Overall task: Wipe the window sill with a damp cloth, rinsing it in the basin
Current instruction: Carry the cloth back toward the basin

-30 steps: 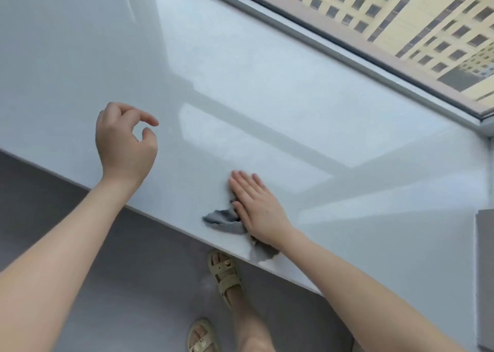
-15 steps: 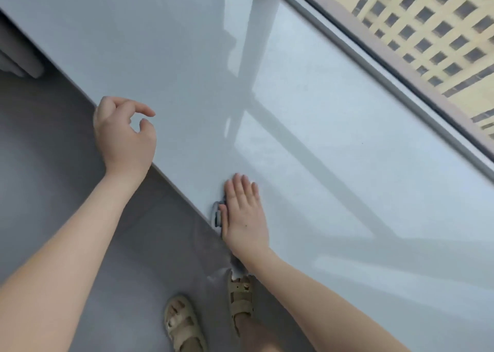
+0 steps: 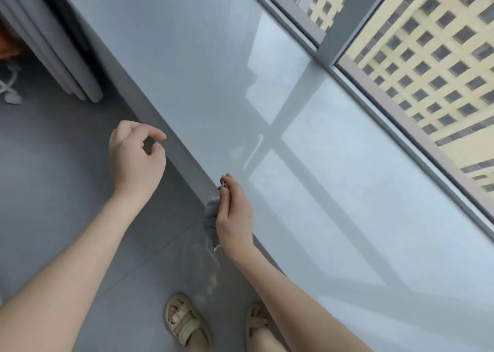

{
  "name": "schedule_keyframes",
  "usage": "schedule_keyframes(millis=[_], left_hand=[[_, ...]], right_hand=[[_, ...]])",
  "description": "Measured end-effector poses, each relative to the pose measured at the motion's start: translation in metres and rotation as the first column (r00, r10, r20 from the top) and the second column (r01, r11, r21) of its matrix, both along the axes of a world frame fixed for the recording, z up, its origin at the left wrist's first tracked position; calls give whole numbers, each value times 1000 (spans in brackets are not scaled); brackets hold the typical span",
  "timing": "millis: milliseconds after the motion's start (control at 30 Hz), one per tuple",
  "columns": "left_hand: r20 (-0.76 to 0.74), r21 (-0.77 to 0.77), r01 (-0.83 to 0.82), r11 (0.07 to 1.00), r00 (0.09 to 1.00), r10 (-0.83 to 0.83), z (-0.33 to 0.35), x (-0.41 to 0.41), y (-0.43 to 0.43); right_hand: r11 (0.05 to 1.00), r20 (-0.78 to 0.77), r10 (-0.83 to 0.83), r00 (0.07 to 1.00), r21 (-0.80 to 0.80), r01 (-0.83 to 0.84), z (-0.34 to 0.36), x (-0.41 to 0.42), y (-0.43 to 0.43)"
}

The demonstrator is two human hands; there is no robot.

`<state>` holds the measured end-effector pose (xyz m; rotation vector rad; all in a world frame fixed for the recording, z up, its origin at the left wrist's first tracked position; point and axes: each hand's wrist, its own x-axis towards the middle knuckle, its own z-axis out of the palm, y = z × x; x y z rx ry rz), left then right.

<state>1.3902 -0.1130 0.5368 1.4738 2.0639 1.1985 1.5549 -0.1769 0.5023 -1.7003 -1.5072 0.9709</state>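
Our right hand (image 3: 235,214) clutches the grey cloth (image 3: 210,221) beneath it at the sill (image 3: 334,180) edge; our left hand (image 3: 135,159) hangs loosely curled.

2 hands (image 3: 136,159) (image 3: 235,215), 1 cloth (image 3: 211,218), 1 sill (image 3: 213,84) and 2 sandals (image 3: 184,322) (image 3: 256,325).
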Motion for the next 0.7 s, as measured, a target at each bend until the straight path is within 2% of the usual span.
schedule_keyframes(millis=[167, 233, 300, 400, 467, 567, 600, 633, 700], left_hand=[[44, -141, 31, 989, 999, -25, 41, -74, 8], [138, -237, 51, 970, 990, -18, 56, -100, 14], [314, -345, 107, 933, 949, 7, 69, -124, 22], [607, -449, 240, 861, 789, 97, 78, -162, 37], [748, -464, 323, 825, 642, 169, 83, -189, 52], [936, -323, 423, 847, 275, 219, 94, -232, 79], [958, -277, 403, 872, 189, 217, 99, -249, 89], [963, -262, 346, 901, 147, 224, 104, -268, 99], [952, -289, 168, 943, 158, 264, 111, -308, 116]], right_hand=[[999, -156, -54, 986, -17, 52, 53, -70, 47], [997, -240, -65, 969, -47, 55, 71, -102, 70], [996, -319, -63, 946, -80, 39, 89, -137, 95], [998, -418, -27, 908, -69, -2, 113, -193, 135], [998, -464, 13, 886, -50, -40, 130, -232, 163], [991, -478, 84, 874, -49, -122, 143, -294, 207], [986, -475, 110, 873, -58, -156, 144, -316, 222], [979, -475, 135, 870, -71, -191, 145, -339, 237], [958, -454, 181, 872, -117, -260, 148, -384, 265]])
